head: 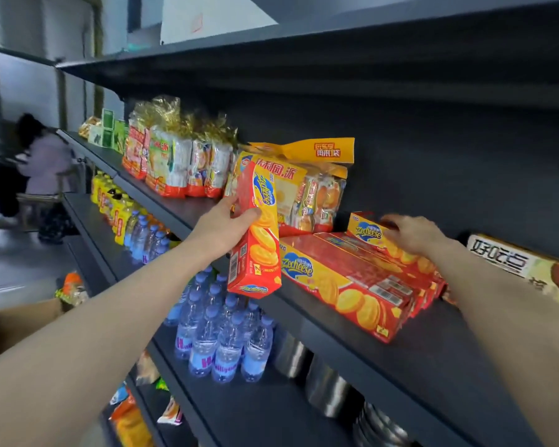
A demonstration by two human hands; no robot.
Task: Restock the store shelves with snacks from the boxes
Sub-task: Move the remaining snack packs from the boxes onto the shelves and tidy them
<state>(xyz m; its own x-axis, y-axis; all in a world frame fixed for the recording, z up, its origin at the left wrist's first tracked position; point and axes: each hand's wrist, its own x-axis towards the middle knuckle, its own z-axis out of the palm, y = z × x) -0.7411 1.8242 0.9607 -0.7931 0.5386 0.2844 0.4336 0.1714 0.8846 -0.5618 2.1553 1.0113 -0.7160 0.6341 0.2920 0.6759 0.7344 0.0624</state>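
Clamped around the middle of a long red-and-yellow cardboard biscuit box (254, 232), the left hand (221, 229) holds it nearly upright at the front edge of the dark metal shelf (410, 337), long axis vertical, base hanging just below the lip. To its right a row of matching red biscuit boxes (352, 279) lies flat, running back into the shelf. On the rearmost of these rests the right hand (410, 235), fingers seemingly spread though blurred. Laying the held box alongside likely needs tipping.
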